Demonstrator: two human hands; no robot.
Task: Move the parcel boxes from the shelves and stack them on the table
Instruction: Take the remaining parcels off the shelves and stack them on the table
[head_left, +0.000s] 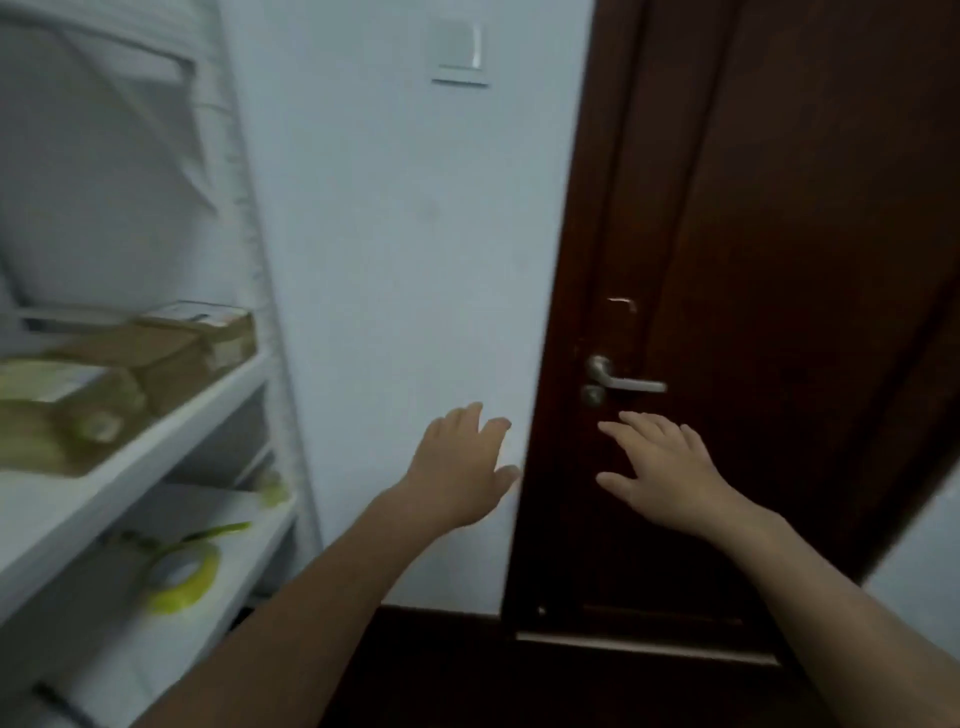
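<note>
Several brown cardboard parcel boxes (171, 353) lie on the middle board of a white shelf unit (156, 436) at the left; the picture is blurred there. Some carry yellow-green tape. Both my arms reach forward in mid-air with nothing in them. My left hand (457, 467) hangs in front of the pale wall, fingers spread, well to the right of the boxes. My right hand (660, 467) is spread in front of the dark door, just below its handle. The table is out of view.
A dark brown door (779, 260) with a metal lever handle (623, 382) fills the right. A light switch (460, 52) sits high on the wall. A roll of yellow-green tape (182, 577) lies on the lower shelf board.
</note>
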